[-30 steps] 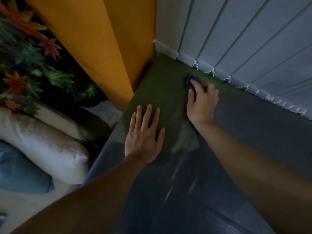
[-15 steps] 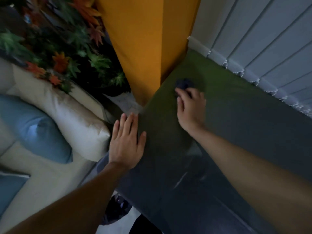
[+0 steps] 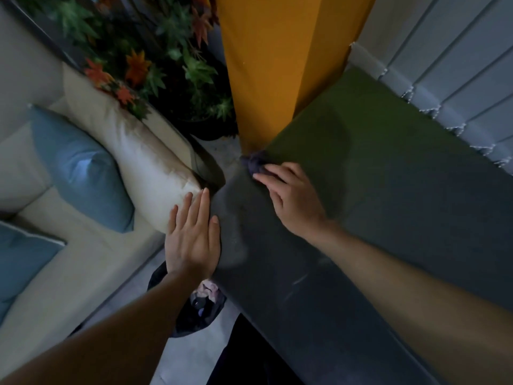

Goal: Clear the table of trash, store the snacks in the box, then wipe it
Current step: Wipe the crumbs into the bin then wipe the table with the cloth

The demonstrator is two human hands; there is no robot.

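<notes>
Cloth (image 3: 256,162) now at table (image 3: 388,207) corner

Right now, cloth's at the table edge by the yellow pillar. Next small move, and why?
Probably draw the right hand and its dark cloth back along the table toward the body: the cloth has reached the far edge, while the left hand braces flat on the near edge.

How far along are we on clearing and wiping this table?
Clearing looks done: no trash or snacks on the visible table. Wiping is underway: the right hand presses a dark cloth at the far edge; the left hand braces. Nearer surface shows streaks, possibly unfinished.
</notes>
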